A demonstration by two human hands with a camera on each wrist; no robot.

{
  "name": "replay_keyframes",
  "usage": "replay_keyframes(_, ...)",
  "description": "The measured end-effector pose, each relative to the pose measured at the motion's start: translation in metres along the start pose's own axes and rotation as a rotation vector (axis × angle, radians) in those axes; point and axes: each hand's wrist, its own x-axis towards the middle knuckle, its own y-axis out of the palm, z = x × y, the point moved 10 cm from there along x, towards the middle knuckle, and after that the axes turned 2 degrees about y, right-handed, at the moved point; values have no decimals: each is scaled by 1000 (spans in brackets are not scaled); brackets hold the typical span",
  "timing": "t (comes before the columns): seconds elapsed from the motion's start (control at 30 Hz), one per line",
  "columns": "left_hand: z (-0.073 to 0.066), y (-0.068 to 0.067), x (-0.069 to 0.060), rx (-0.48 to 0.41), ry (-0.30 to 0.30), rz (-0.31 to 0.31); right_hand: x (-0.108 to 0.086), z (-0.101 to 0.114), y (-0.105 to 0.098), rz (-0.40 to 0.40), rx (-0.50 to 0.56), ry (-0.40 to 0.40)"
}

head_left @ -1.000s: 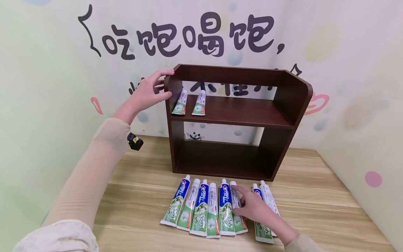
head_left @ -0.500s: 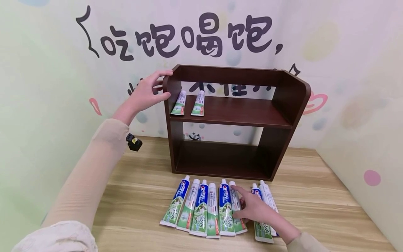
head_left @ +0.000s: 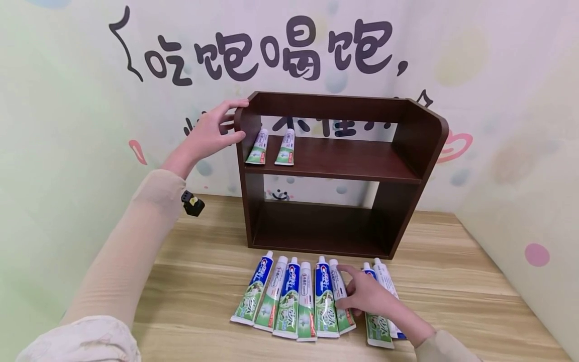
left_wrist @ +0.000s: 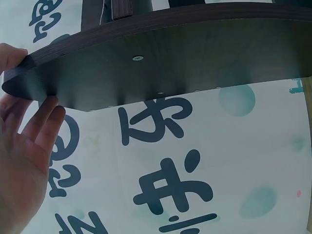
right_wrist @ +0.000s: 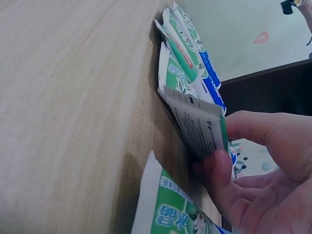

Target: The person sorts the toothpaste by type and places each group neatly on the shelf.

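My left hand (head_left: 211, 131) grips the upper left side of a dark brown wooden shelf (head_left: 330, 173), with thumb and fingers at the side panel (left_wrist: 165, 63). My right hand (head_left: 373, 294) pinches a white and green toothpaste tube (head_left: 340, 291) at the right end of a row on the table. In the right wrist view that held tube (right_wrist: 197, 124) is tipped on edge, its printed back showing, thumb and fingers on its sides. Touching it on the left is a blue and green toothpaste tube (head_left: 324, 296). Two smaller toothpaste tubes (head_left: 259, 148) stand on the upper shelf, at its left.
More toothpaste tubes (head_left: 289, 301) lie fanned out to the left in the row. To the right, partly behind my right hand, lie a blue and green tube (head_left: 379, 329) and a white tube (head_left: 384, 279). A small black object (head_left: 193, 204) is beside my left forearm.
My right hand has shifted slightly right, and the lower end of the pinched toothpaste tube has tipped up a little. The left hand stays on the shelf.
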Motion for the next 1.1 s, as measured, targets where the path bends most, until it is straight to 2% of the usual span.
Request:
replay_keyframes(0.23,0,0,0,-1,-4,0,1,-3,-2,3,38,-3)
replay_keyframes(0.83,1,-2,-1,10,-5,-6,0,-8,-1,15,84,83)
replay_keyframes(1.1,0,0,0,0,1,-3,-1,-5,-5,8,151,55)
